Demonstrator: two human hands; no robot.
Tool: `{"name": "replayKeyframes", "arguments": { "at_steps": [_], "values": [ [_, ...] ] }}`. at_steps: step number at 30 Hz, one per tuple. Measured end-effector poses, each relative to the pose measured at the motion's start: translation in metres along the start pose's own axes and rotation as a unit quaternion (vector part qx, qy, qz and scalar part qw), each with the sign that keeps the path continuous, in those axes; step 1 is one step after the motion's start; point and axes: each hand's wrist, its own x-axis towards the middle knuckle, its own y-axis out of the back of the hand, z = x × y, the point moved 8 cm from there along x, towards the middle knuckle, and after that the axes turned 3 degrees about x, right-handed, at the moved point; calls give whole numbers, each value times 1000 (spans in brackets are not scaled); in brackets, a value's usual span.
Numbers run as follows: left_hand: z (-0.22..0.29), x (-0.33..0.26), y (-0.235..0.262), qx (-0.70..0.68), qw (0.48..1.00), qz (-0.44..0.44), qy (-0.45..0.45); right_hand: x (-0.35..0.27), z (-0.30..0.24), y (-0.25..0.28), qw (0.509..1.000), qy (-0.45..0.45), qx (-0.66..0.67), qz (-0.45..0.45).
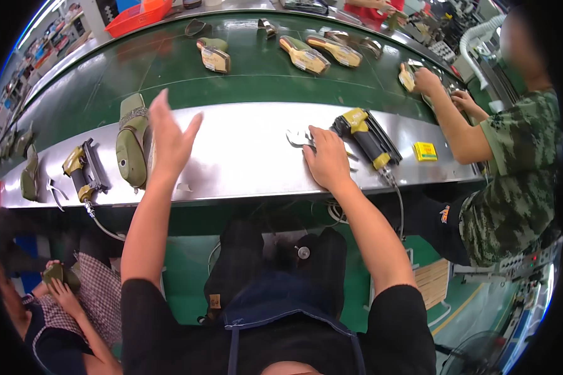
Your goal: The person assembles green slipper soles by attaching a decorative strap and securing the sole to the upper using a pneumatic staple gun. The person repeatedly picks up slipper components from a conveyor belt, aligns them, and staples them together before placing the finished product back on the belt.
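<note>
On the steel bench [244,150] we list, from the left, one yellow-and-black pneumatic stapler [76,174] and one olive shoe [130,159]. Just right of the shoe comes our left hand [171,142], empty, thumb and fingers spread wide. Then our right hand [329,161] over metal pliers [298,139], grip impossible to tell; a second pneumatic stapler [372,142]; one small yellow box [425,151].

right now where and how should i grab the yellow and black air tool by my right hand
Probably by its black handle, from the left: a long dark rail runs along its right side, and the hose leaves its near end.
</note>
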Motion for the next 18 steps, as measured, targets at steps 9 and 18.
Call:
{"name": "replayKeyframes", "arguments": {
  "at_steps": [9,18],
  "values": [
    [-110,133,-253,-53,968,-49,239,47,15,-37,999,-16,21,-31],
    [-219,219,-319,-6,948,19,319,79,38,-73,998,-24,25,-55]
  ]
}}
